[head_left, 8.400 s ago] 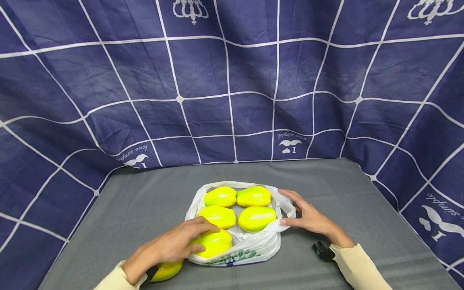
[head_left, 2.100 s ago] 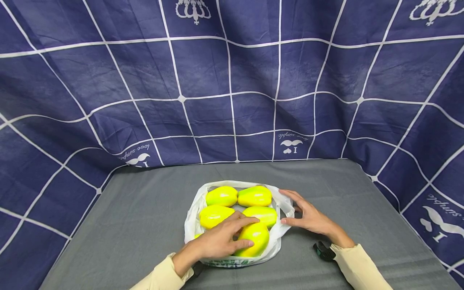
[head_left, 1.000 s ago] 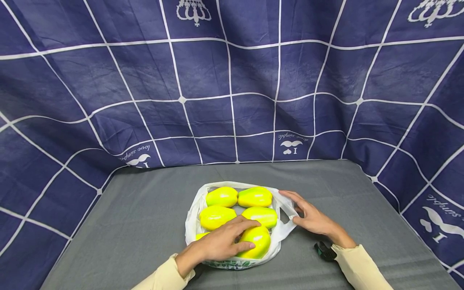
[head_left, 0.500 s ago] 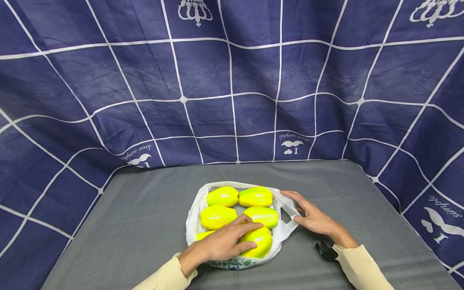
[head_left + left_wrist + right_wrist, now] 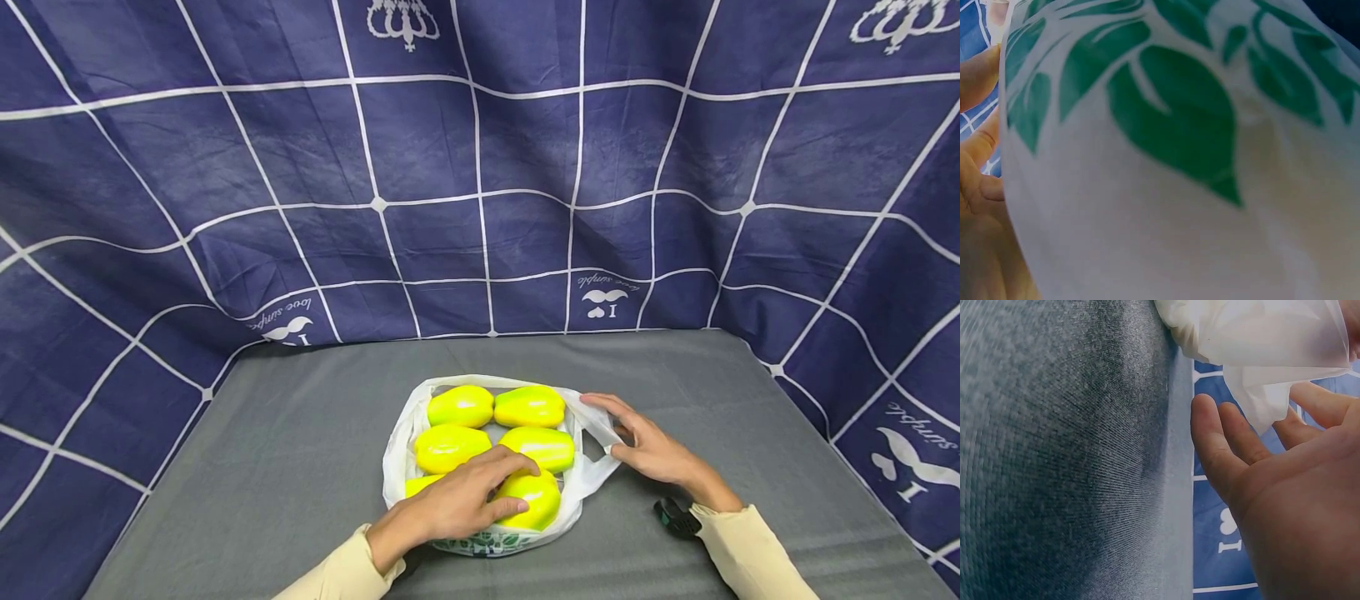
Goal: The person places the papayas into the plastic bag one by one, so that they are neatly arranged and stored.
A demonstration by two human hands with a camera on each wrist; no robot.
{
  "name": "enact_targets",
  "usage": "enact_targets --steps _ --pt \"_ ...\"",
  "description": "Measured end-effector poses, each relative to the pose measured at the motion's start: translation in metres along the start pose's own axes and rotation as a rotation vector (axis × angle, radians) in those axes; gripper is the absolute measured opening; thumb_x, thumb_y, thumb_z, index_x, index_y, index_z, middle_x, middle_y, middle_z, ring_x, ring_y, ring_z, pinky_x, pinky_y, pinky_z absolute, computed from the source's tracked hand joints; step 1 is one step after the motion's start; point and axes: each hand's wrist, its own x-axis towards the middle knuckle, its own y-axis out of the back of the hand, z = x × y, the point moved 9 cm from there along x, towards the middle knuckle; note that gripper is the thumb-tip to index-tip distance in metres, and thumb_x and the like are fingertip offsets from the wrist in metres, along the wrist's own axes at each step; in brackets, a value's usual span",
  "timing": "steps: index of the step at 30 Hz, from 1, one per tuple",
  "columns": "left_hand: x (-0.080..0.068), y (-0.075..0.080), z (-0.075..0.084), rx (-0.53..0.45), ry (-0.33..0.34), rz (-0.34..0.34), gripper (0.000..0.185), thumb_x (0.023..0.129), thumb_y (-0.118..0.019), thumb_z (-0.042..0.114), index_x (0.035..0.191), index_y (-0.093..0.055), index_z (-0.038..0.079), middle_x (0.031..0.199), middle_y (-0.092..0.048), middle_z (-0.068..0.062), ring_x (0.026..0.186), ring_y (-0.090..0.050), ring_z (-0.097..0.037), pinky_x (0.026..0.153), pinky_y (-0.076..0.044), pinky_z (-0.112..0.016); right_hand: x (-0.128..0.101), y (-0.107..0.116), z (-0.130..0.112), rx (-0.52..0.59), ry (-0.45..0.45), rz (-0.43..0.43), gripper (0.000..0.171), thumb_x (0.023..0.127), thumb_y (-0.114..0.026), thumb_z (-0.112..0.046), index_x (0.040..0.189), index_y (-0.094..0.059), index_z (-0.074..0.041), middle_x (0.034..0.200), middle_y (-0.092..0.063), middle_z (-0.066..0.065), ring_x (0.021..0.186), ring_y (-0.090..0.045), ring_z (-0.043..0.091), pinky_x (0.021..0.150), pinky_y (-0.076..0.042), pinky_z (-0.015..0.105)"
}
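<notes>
A white plastic bag (image 5: 400, 450), printed with green leaves, lies on its side of the table with its mouth spread upward. Several yellow-green papayas (image 5: 452, 450) sit inside in rows. My left hand (image 5: 463, 493) reaches over the near rim, thumb and fingers around the near right papaya (image 5: 542, 502); another papaya (image 5: 420, 485) is partly covered by that hand. At the right rim my right hand (image 5: 648, 443) holds the bag's handle between thumb and fingers, stretching it outward. In the left wrist view, the leaf-printed bag wall (image 5: 1147, 244) hides most of the fruit.
Grey cloth (image 5: 300, 450) covers the table around the bag. A blue curtain (image 5: 525, 167) with white grid lines hangs behind and along both sides. A black wrist device (image 5: 677, 518) sits by the right sleeve.
A papaya that lay outside the bag at the near left is gone from there, and my left hand now has one inside, farther right. My right hand has drawn the handle slightly outward.
</notes>
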Motion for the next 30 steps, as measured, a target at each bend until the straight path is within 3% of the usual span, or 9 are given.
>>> enact_targets --steps 6,15,19,23,26,30 --pt "0.001 -0.001 0.001 0.032 -0.006 0.006 0.036 0.1 -0.062 0.03 0.134 -0.059 0.02 0.127 -0.06 0.007 0.116 -0.055 -0.005 0.103 -0.048 -0.025 -0.001 0.001 0.001 0.008 -0.002 -0.007 0.079 0.079 -0.051 0.019 0.152 -0.038 -0.008 0.153 -0.038 0.013 0.129 -0.04 0.0 0.099 -0.045 0.019" --pt "0.003 -0.005 -0.001 0.056 0.011 -0.004 0.037 0.1 -0.061 0.03 0.137 -0.061 0.023 0.118 -0.053 0.006 0.103 -0.052 -0.003 0.092 -0.048 -0.019 -0.001 0.002 0.001 0.012 -0.004 0.006 0.078 0.079 -0.05 0.018 0.152 -0.038 -0.007 0.153 -0.039 0.014 0.129 -0.04 -0.001 0.102 -0.043 0.017" --pt "0.002 -0.007 0.001 0.115 -0.018 -0.026 0.039 0.103 -0.057 0.03 0.142 -0.058 0.025 0.119 -0.055 0.006 0.102 -0.053 -0.002 0.089 -0.049 -0.017 0.0 0.0 0.0 -0.004 -0.004 0.012 0.079 0.079 -0.051 0.018 0.153 -0.037 -0.008 0.152 -0.039 0.014 0.13 -0.039 -0.002 0.105 -0.041 0.017" --pt "0.0 -0.006 0.002 0.169 -0.026 -0.041 0.041 0.104 -0.054 0.029 0.145 -0.054 0.024 0.127 -0.059 0.005 0.11 -0.056 -0.004 0.096 -0.05 -0.02 0.002 -0.001 0.0 -0.006 -0.006 0.015 0.079 0.08 -0.052 0.017 0.154 -0.036 -0.008 0.152 -0.04 0.014 0.131 -0.039 -0.001 0.105 -0.043 0.02" --pt "-0.003 -0.002 0.002 0.166 -0.014 -0.036 0.041 0.105 -0.053 0.028 0.145 -0.054 0.021 0.133 -0.061 0.005 0.12 -0.057 -0.007 0.103 -0.049 -0.026 0.003 0.001 0.001 -0.019 -0.028 0.029 0.074 0.087 -0.059 0.009 0.154 -0.036 -0.011 0.154 -0.039 0.013 0.132 -0.039 -0.001 0.105 -0.043 0.022" --pt "-0.01 0.006 0.002 0.143 -0.005 0.01 0.039 0.106 -0.05 0.028 0.143 -0.056 0.017 0.138 -0.06 0.003 0.129 -0.055 -0.013 0.109 -0.046 -0.033 0.003 0.004 0.003 -0.037 -0.065 0.058 0.067 0.096 -0.066 -0.013 0.155 -0.035 -0.015 0.156 -0.037 0.011 0.137 -0.039 0.006 0.105 -0.044 0.024"
